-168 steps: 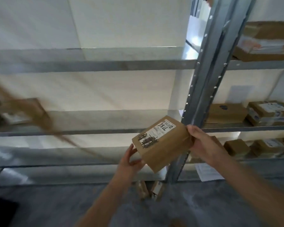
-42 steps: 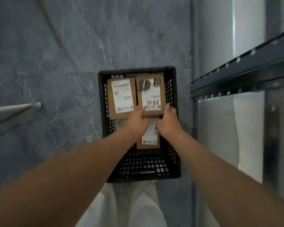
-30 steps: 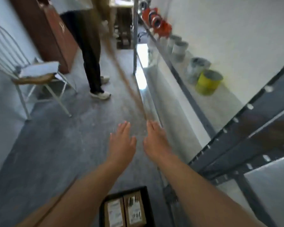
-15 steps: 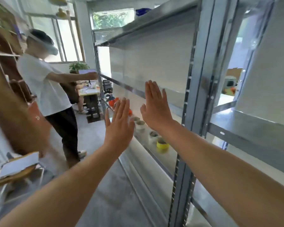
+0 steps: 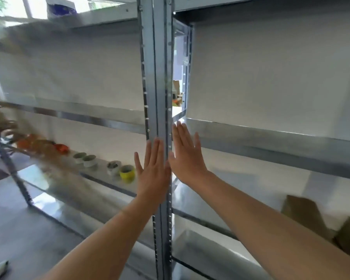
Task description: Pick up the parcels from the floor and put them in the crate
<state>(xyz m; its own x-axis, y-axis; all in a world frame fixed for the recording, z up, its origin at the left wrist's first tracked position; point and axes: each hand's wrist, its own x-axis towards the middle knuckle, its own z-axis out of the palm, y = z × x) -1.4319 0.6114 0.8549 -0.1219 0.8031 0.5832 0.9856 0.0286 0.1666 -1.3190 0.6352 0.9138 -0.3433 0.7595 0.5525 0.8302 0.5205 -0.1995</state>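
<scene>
My left hand [image 5: 153,170] and my right hand [image 5: 187,156] are both raised flat in front of me, fingers stretched out, side by side, holding nothing. They hang before the upright post [image 5: 158,77] of a metal shelving rack. Brown cardboard parcels [image 5: 303,215] lie blurred on a low shelf at the far right. The crate and the floor parcels are out of view.
Grey metal shelves [image 5: 271,138] run left and right of the post. Several tape rolls, among them a yellow one [image 5: 127,172], stand on a lower left shelf [image 5: 101,176]. Grey floor [image 5: 18,229] shows at bottom left. A blurred brown shape [image 5: 2,122] sits at the left edge.
The parcel went into the crate and both hands let go. My view swung up from the crate to the rack, and my empty hands rose together in front of the post.
</scene>
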